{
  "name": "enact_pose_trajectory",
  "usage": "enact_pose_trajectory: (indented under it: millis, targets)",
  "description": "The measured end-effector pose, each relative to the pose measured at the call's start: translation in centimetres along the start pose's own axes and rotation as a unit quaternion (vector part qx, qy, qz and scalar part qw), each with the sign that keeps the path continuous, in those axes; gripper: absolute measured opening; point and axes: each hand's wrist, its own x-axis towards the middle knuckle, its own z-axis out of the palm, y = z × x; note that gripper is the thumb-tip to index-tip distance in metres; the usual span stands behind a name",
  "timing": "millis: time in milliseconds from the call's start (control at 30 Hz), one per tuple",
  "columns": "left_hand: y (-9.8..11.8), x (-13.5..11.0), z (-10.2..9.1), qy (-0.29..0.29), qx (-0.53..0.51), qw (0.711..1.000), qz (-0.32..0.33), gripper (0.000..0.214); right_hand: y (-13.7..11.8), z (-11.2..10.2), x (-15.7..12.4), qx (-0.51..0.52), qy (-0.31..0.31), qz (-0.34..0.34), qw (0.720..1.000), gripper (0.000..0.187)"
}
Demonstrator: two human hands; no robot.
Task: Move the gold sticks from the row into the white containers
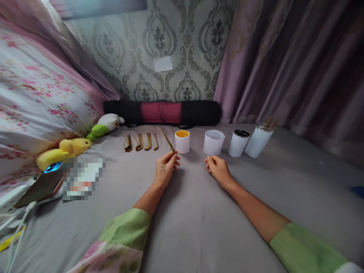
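My left hand (pixel 165 167) pinches a thin golden stick (pixel 167 139) that slants up and to the left, just left of a white cup with orange contents (pixel 182 141). My right hand (pixel 217 168) rests on the grey sheet with its fingers curled, right below an empty white cup (pixel 213 142); whether it holds anything is hidden. Further right stand a white cup with a dark rim (pixel 239 143) and a tilted clear cup holding brown sticks (pixel 259 139). Several bent golden pieces (pixel 140 142) lie in a row left of my left hand.
A black and maroon roll (pixel 162 112) lies against the patterned wall. Yellow and green plush toys (pixel 68 148) sit at the left by a floral pillow (pixel 36 94). A phone (pixel 42 185) and cables lie at the near left. Purple curtains (pixel 298 64) hang at the right.
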Motion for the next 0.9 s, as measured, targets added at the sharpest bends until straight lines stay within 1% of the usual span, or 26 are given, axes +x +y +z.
enact_pose_trajectory:
  millis: [100, 233, 467, 633, 700, 767, 900]
  targets:
    - [-0.1, -0.2, 0.0, -0.006, 0.041, 0.999, 0.027, 0.033, 0.0, 0.0, 0.0, 0.004, -0.004, 0.002, 1.0, 0.036]
    - [-0.1, -0.5, 0.1, -0.006, 0.106, 0.993, 0.045, 0.029, -0.1, -0.1, -0.1, 0.011, -0.012, 0.008, 1.0, 0.036]
    - [0.1, -1.0, 0.4, -0.02, 0.152, 0.981, 0.115, 0.022, -0.4, -0.2, -0.2, 0.032, -0.019, 0.013, 0.999, 0.037]
    - [0.2, -1.1, 0.4, -0.039, 0.197, 0.969, 0.148, 0.021, -0.5, -0.2, -0.3, 0.06, -0.024, 0.021, 0.998, 0.036]
    - [0.2, -1.2, 0.4, -0.04, 0.205, 0.966, 0.151, 0.02, -0.5, -0.2, -0.3, 0.07, -0.027, 0.022, 0.997, 0.036]
    - [0.2, -1.3, 0.4, -0.039, 0.2, 0.969, 0.142, 0.02, -0.6, -0.2, -0.3, 0.079, -0.028, 0.023, 0.996, 0.035]
    - [0.0, -1.6, 0.4, -0.055, 0.219, 0.964, 0.136, 0.019, -1.0, -0.3, -0.4, 0.09, -0.03, 0.025, 0.995, 0.035]
